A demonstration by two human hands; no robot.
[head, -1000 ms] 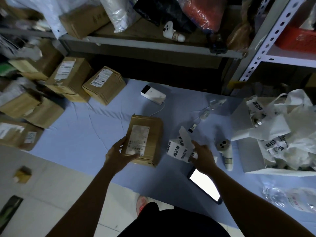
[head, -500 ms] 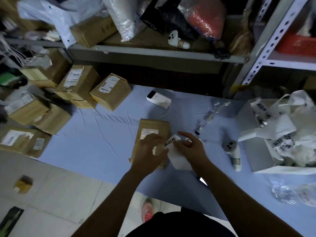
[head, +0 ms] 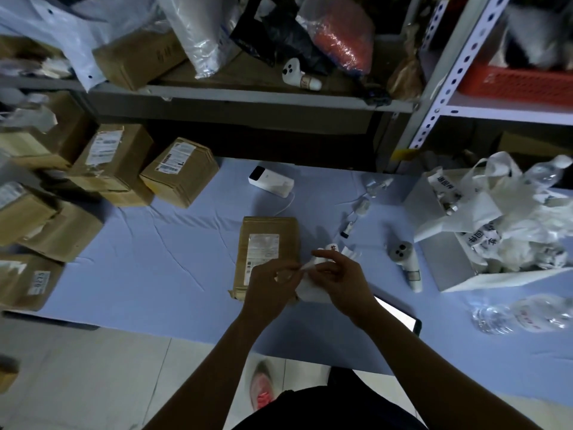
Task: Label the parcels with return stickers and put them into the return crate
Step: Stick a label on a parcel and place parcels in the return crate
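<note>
Cardboard parcel (head: 267,232), barcode label (head: 263,251); left hand (head: 269,290), right hand (head: 344,282) pinching sticker sheet (head: 312,293)

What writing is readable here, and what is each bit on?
"退回件": sticker on the white bag, right.
"退回件", creased: second sticker lower on that bag.
One character, partly hidden, unreadable: strip held over the parcel.
Too blurred: the parcel's label and the boxes' labels.
</note>
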